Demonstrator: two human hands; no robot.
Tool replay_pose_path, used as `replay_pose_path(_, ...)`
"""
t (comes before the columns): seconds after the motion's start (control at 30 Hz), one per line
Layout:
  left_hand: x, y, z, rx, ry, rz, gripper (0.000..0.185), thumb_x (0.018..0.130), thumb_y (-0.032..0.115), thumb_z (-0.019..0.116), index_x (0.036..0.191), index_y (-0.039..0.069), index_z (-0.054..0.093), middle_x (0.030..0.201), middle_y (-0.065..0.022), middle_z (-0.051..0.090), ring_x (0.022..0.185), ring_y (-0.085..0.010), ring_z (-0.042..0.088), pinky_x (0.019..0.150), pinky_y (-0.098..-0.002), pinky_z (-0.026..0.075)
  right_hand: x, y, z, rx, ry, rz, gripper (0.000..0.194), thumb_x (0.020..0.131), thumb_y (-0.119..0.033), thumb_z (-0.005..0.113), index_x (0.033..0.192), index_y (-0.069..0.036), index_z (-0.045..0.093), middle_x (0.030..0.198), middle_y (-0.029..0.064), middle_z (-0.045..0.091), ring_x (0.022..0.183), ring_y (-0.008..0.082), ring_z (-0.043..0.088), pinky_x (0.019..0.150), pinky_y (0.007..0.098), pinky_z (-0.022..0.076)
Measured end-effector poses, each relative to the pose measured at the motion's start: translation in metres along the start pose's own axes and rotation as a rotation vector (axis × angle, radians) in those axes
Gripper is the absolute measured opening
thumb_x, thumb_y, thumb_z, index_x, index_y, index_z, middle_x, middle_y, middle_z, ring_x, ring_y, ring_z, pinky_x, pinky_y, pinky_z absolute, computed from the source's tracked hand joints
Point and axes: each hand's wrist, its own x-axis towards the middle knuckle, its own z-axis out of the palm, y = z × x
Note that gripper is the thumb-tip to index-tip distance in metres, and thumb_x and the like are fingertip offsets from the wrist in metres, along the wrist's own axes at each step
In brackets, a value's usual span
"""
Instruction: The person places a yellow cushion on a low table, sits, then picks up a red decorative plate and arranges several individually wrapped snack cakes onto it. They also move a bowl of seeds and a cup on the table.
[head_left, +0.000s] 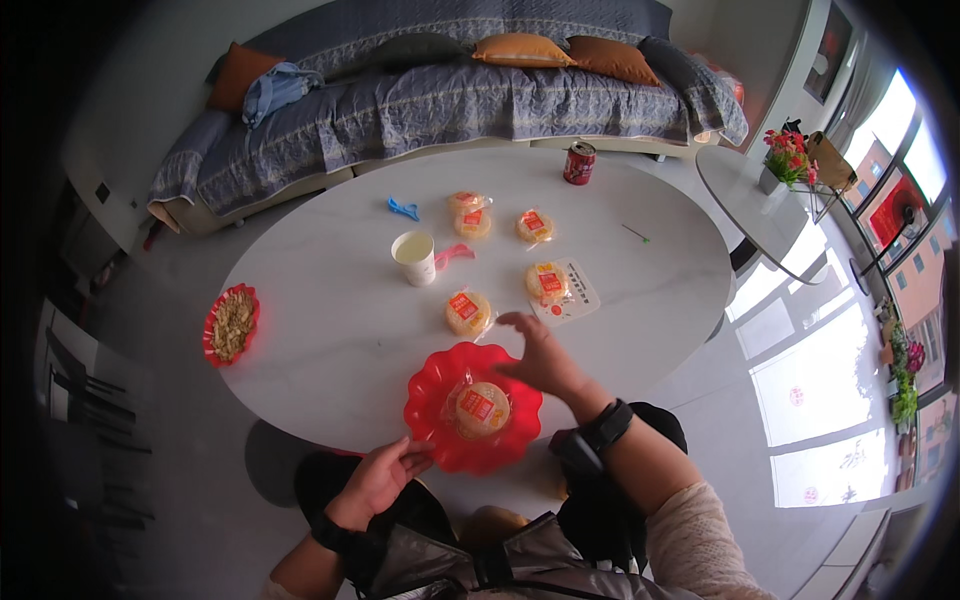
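A red plastic dish with a wavy rim (431, 409) lies at the near edge of the white oval table, with a wrapped round cracker (481, 409) in it. At the dish's lower left rim is my left hand (386, 474), fingers stretched out against or close to it. My right hand (546, 358) hovers above the upper right rim, thumb and fingers apart, holding nothing. Just beyond it lie one wrapped cracker (468, 313) and another (547, 281) resting on a printed white card (579, 294). Farther back are a single wrapped cracker (535, 225) and an overlapping pair (471, 222).
On the table (315, 300) stand a paper cup of pale liquid (415, 259) and a red drink can (579, 163). A pink clip (455, 256), a blue clip (403, 208), a thin green-tipped stick (636, 233) and a red dish of dried pieces (232, 325) lie around them. A sofa (450, 116) stands behind.
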Motion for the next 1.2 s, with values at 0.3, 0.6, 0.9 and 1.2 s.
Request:
replay_pose_path(0.3, 0.005, 0.008, -0.011, 0.077, -0.02, 0.014, 0.041, 0.097, 0.028, 0.037, 0.119, -0.005, 0.047, 0.122, -0.0176, 0.053, 0.113, -0.0272, 0.049, 0.101, -0.0399, 0.036, 0.049, 0.036, -0.032, -0.304, 0.232, 0.151, 0.063, 0.058, -0.016, 0.078, 0.115, -0.013, 0.051, 0.124, 0.0143, 0.044, 0.115, 0.0358, 0.043, 0.095, 0.0439, 0.0393)
replay_pose_path(0.6, 0.006, 0.012, -0.012, 0.121, -0.014, -0.005, 0.044, 0.097, 0.03, 0.034, 0.118, -0.007, 0.047, 0.123, -0.0191, 0.052, 0.115, -0.0287, 0.048, 0.103, -0.041, 0.034, 0.07, 0.069, -0.019, -0.499, 0.3, 0.317, 0.082, 0.055, -0.023, 0.08, 0.127, -0.021, 0.042, 0.14, 0.0162, 0.024, 0.128, 0.0373, 0.03, 0.099, 0.0489, 0.0339)
replay_pose_path(0.9, 0.009, 0.008, -0.018, 0.09, -0.06, 0.004, 0.047, 0.097, 0.032, 0.033, 0.119, -0.007, 0.048, 0.124, -0.0184, 0.051, 0.116, -0.0283, 0.047, 0.103, -0.0405, 0.034, 0.076, 0.08, -0.016, -0.442, 0.273, 0.352, 0.069, 0.062, -0.022, 0.07, 0.126, -0.018, 0.045, 0.137, 0.0158, 0.031, 0.126, 0.0353, 0.034, 0.102, 0.0468, 0.0308)
replay_pose_path(1.2, 0.005, 0.01, -0.012, 0.047, -0.011, 0.015, 0.04, 0.098, 0.026, 0.033, 0.112, -0.007, 0.052, 0.12, -0.0187, 0.053, 0.11, -0.0274, 0.051, 0.1, -0.0405, 0.037, 0.075, 0.084, -0.017, -0.372, 0.328, 0.299, 0.067, 0.06, -0.013, 0.069, 0.123, -0.013, 0.046, 0.125, 0.0164, 0.042, 0.116, 0.036, 0.044, 0.097, 0.043, 0.039)
